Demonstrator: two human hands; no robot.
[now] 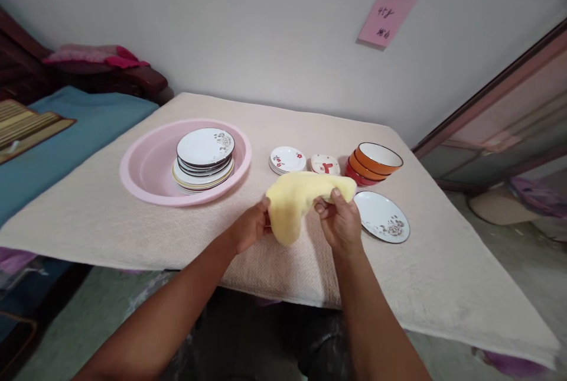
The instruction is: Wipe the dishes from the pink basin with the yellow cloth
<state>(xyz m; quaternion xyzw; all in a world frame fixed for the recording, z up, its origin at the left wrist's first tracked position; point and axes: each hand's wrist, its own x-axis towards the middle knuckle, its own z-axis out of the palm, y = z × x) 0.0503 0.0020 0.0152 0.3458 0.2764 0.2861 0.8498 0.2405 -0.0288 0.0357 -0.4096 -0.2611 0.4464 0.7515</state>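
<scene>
Head view: a pink basin [148,162], then the left hand [251,228] pinching one side of a yellow cloth [290,207] above the near part of the table [443,274], the right hand [344,221] pinching the other, apparently straightening it, beside a floral plate [381,212] any next move should clear.

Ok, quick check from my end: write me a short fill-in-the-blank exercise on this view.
1. The left hand and right hand hold a cloth colored ____.
2. The plate stack sits inside a basin colored ____.
3. In the bowl stack, orange sits above ____.
4. The paper note is on the ____.

Missing words: yellow; pink; red; wall.
</scene>
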